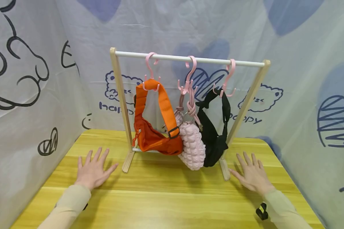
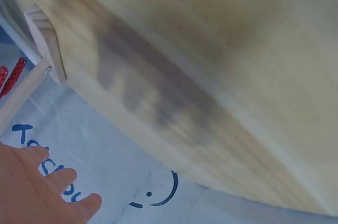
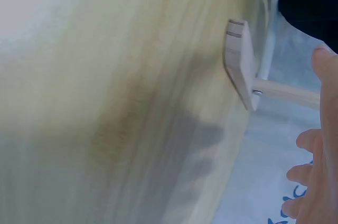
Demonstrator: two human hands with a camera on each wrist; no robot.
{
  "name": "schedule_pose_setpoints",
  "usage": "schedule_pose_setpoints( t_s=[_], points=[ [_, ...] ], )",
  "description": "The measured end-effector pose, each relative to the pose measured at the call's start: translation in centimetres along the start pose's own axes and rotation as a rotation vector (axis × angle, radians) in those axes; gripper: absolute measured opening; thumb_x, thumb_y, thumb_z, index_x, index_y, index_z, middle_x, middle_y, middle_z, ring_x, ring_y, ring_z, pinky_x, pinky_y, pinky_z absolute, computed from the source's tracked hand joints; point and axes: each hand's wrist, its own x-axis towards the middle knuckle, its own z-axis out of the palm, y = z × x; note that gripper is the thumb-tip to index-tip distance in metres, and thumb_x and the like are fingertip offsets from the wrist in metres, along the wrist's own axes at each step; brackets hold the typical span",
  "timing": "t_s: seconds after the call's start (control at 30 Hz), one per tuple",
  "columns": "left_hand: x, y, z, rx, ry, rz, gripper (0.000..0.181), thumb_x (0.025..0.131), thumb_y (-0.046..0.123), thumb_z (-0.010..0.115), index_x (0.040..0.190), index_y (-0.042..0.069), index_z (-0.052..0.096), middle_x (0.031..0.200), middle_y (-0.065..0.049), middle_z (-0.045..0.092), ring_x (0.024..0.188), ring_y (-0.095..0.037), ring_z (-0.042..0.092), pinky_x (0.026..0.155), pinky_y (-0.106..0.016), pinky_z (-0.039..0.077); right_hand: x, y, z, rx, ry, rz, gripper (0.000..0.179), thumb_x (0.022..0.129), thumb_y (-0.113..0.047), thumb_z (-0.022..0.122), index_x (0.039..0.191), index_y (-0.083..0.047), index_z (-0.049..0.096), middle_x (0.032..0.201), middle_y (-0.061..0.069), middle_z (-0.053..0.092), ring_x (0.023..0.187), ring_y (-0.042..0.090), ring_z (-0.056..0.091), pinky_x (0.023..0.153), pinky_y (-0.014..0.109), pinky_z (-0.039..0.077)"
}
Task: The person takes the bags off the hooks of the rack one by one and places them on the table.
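My left hand (image 1: 93, 170) is spread over the left side of the table, holding nothing, just left of the rack's left foot (image 1: 128, 161). On the other side, my right hand (image 1: 253, 174) has its fingers spread too, beside the right foot (image 1: 225, 169). Between them stands a small rack with a white rod (image 1: 177, 58). Three pink hooks hang from it. An orange bag (image 1: 160, 140) hangs from the left hook (image 1: 152, 68), a pink puffy bag (image 1: 192, 146) from the middle hook (image 1: 191, 71), and a black bag (image 1: 213, 140) from the right hook (image 1: 230, 73).
The wooden table (image 1: 166, 206) stretches in front of the rack. A pale printed cloth (image 1: 166, 28) with hearts and bear drawings hangs behind and at both sides. Small dark devices, one of them a black and yellow piece (image 1: 262, 211), sit at the wrists.
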Motion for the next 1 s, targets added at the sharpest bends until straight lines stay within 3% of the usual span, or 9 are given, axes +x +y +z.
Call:
schedule_pose_setpoints(
  t_s=[0.2, 0.5, 0.6, 0.77, 0.9, 1.0],
  points=[
    [0.9, 0.8, -1.2, -0.011, 0.074, 0.028, 0.080, 0.098, 0.067, 0.044, 0.156, 0.013, 0.035, 0.162, -0.023, 0.030, 0.146, -0.055, 0.022, 0.113, -0.078, 0.008, 0.3, -0.6, -2.0, 0.033, 0.028, -0.018, 0.082, 0.099, -0.059, 0.050, 0.157, -0.003, 0.032, 0.161, 0.033, 0.025, 0.145, 0.063, 0.019, 0.114, 0.074, 0.020],
    [2.8, 3.4, -4.0, -0.015, 0.299, 0.137, 0.065, 0.097, 0.055, 0.052, 0.144, 0.009, 0.052, 0.151, -0.023, 0.047, 0.136, -0.050, 0.042, 0.109, -0.071, 0.031, 1.3, -2.2, -6.1, 0.168, 0.089, 0.001, 0.078, 0.104, -0.053, 0.043, 0.160, -0.003, 0.022, 0.162, 0.034, 0.018, 0.147, 0.061, 0.015, 0.117, 0.071, 0.017],
    [3.4, 4.6, -5.0, -0.024, 0.368, 0.184, 0.058, 0.096, 0.049, 0.057, 0.136, 0.007, 0.058, 0.142, -0.022, 0.055, 0.128, -0.047, 0.051, 0.103, -0.067, 0.040, 1.4, -3.1, -7.3, 0.208, 0.180, -0.021, 0.075, 0.106, -0.049, 0.043, 0.160, -0.002, 0.021, 0.163, 0.033, 0.018, 0.148, 0.058, 0.016, 0.117, 0.070, 0.018],
    [4.2, 6.8, -6.3, -0.064, 0.479, 0.260, 0.049, 0.092, 0.043, 0.061, 0.126, 0.006, 0.063, 0.129, -0.018, 0.063, 0.117, -0.042, 0.060, 0.094, -0.060, 0.049, 1.5, -5.6, -9.1, 0.291, 0.409, -0.089, 0.067, 0.106, -0.037, 0.048, 0.159, -0.004, 0.026, 0.163, 0.028, 0.025, 0.151, 0.051, 0.020, 0.119, 0.069, 0.020],
    [4.7, 8.5, -7.1, -0.117, 0.545, 0.295, 0.048, 0.091, 0.039, 0.061, 0.126, 0.005, 0.063, 0.126, -0.017, 0.064, 0.114, -0.040, 0.061, 0.093, -0.057, 0.050, 1.6, -8.2, -10.2, 0.355, 0.594, -0.176, 0.061, 0.103, -0.029, 0.054, 0.154, -0.001, 0.035, 0.159, 0.027, 0.034, 0.149, 0.047, 0.030, 0.120, 0.063, 0.024],
    [5.1, 9.7, -7.8, -0.179, 0.581, 0.301, 0.048, 0.092, 0.036, 0.061, 0.130, 0.007, 0.060, 0.127, -0.016, 0.063, 0.115, -0.039, 0.061, 0.093, -0.056, 0.051, 1.7, -10.3, -10.9, 0.409, 0.687, -0.247, 0.057, 0.101, -0.024, 0.054, 0.149, 0.003, 0.041, 0.155, 0.027, 0.039, 0.146, 0.046, 0.034, 0.123, 0.057, 0.026]
  ],
)
